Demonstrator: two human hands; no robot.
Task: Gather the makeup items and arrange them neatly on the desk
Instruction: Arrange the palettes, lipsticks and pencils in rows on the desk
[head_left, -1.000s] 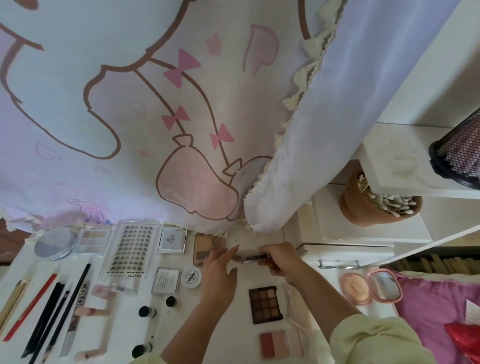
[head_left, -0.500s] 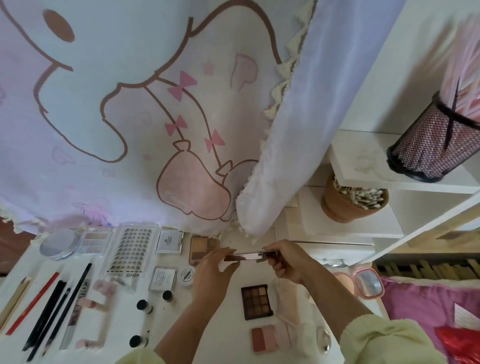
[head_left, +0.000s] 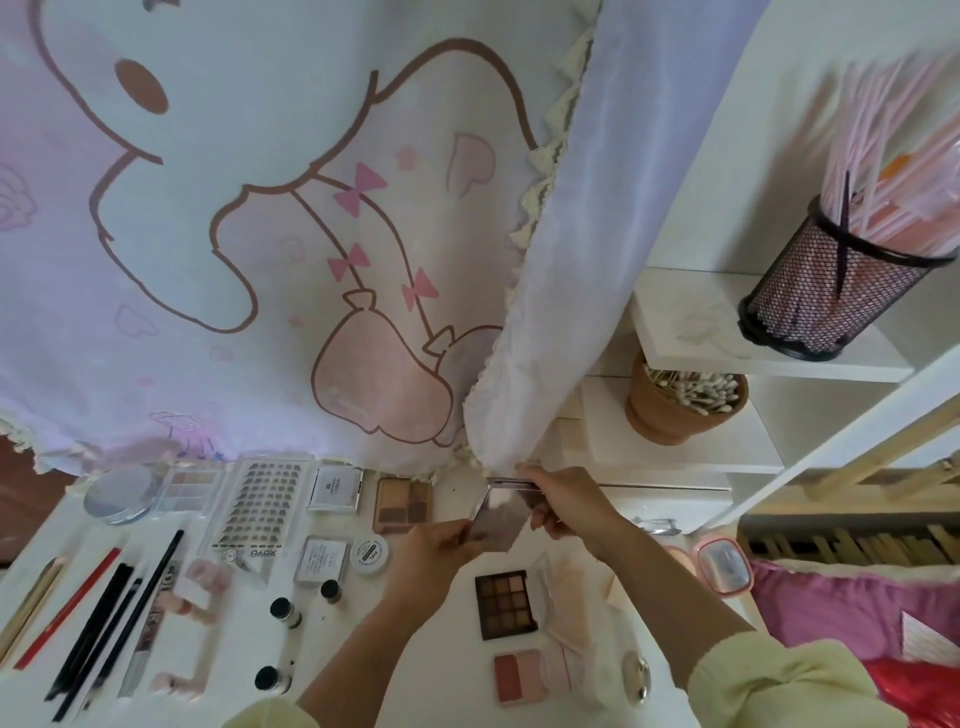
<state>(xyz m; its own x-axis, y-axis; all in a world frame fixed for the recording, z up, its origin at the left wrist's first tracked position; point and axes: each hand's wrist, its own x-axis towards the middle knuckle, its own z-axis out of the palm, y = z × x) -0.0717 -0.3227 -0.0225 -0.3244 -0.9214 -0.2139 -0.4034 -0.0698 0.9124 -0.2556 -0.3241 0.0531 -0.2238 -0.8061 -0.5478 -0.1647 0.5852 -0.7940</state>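
A person stands over a white counter (head_left: 462, 670) spread with makeup, both hands closed on one hinged compact palette (head_left: 500, 519) held just above the surface, near the back edge beneath a hanging cartoon-print curtain (head_left: 270, 291). The left hand (head_left: 434, 545) pinches the lower left corner of the palette; the right hand (head_left: 563, 501) grips its upper right side, fingers wrapped over the thin lid edge.

The palette looks light, rigid and flat, probably glossy plastic with a mirror-like face, so it may be slippery and its pressed powders could crack if dropped. The outer edges, clear of the hinge, seem the safest hold.

It is open at an angle, with the shiny panel tilted toward the viewer and the other leaf seen edge-on as a thin line running left to right along the top. Its long axis lies roughly across the counter, parallel to the back row.

To its left sit a tan eyeshadow quad (head_left: 402, 500) and a false-lash tray (head_left: 260, 506); a dark nine-pan palette (head_left: 505, 603) lies below it.
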